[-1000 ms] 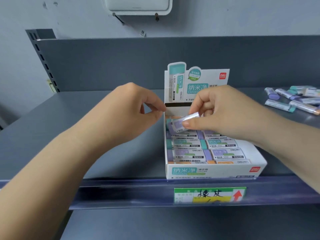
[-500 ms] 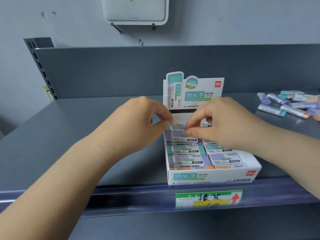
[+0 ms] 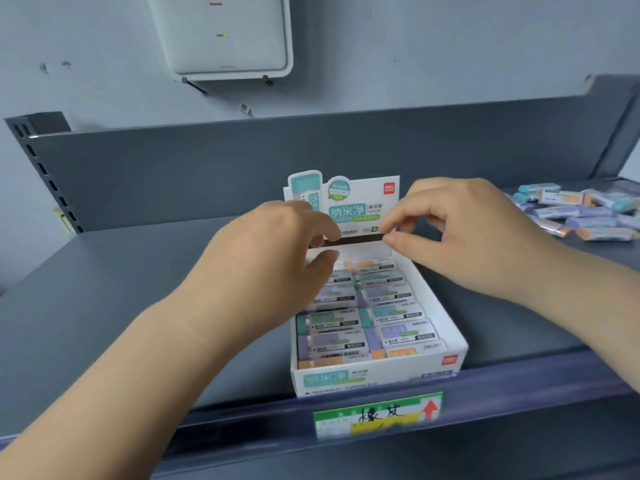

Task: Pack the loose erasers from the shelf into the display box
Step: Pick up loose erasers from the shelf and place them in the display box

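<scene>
A white display box (image 3: pixel 446 318) sits on the grey shelf (image 3: pixel 121 289) at its front edge, its printed header card standing upright at the back. Two rows of wrapped erasers (image 3: pixel 388 310) fill it, in teal, purple and orange. My left hand (image 3: pixel 273 258) hovers over the box's back left corner, fingers curled and apart, holding nothing. My right hand (image 3: pixel 460 230) is raised above the back right corner, thumb and forefinger close together with nothing between them. A pile of loose erasers (image 3: pixel 581 213) lies on the shelf at the far right.
The shelf has a tall grey back panel (image 3: pixel 242 168) and a clear front rail with a green and yellow price label (image 3: pixel 377 415). A white wall-mounted device (image 3: pixel 221 36) hangs above. Bare shelf surface spreads to the left of the box.
My right hand set the purple eraser into the back of the box and let go. Both hands then lifted from the box. The camera tilted upward.
</scene>
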{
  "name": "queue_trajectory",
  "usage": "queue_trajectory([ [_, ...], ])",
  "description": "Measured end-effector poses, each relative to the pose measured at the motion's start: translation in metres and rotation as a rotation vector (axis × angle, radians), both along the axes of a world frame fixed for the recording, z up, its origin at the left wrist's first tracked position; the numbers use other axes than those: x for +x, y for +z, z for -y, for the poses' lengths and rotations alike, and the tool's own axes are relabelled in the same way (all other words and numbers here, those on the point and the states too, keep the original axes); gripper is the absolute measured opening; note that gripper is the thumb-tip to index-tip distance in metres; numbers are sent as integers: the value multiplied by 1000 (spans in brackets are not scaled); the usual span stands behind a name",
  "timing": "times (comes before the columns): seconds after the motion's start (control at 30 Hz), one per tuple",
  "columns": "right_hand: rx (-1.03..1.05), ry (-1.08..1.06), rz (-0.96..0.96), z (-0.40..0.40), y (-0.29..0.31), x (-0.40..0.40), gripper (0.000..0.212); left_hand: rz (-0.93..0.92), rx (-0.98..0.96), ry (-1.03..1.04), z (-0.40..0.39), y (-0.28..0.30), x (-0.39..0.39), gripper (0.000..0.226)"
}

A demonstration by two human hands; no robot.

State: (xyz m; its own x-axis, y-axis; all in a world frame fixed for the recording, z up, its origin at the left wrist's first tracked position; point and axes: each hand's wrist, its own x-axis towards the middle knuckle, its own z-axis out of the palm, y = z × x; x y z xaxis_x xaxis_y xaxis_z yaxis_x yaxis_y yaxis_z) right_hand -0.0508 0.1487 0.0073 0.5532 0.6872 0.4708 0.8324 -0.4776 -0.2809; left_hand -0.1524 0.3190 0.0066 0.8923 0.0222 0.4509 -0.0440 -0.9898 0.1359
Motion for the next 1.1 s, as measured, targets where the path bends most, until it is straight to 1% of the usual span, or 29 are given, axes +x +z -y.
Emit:
queue_trajectory([
  [0.07,-8,-57,60,16,2,6,9,77,69,-3,13,3,4,25],
  [0.17,-90,-158,173,43,3,14,19,148,197,4,39,5,15,16],
  [0.23,-122,-205,212,64,3,21,24,159,268,25,57,4,25,11],
  [0.3,-132,-226,218,85,2,30,26,169,308,26,76,3,37,12],
  [0.43,-215,-222,216,131,1,54,32,166,280,31,124,3,63,18],
  [0.53,-210,-215,187,169,3,79,18,195,217,26,163,-1,85,27],
  [0.57,-203,-214,177,182,3,87,17,208,210,19,175,-3,94,28],
  [0.63,-207,-213,160,206,3,105,21,175,212,24,198,-6,111,29],
  [0.87,-294,-168,92,275,-4,168,20,0,220,12,259,-20,164,28],
  [1.0,-354,-118,23,293,-5,193,24,-132,225,-16,271,-18,188,24],
  [1.1,-395,-83,-36,298,-6,208,25,-226,211,-5,279,-16,204,28],
])
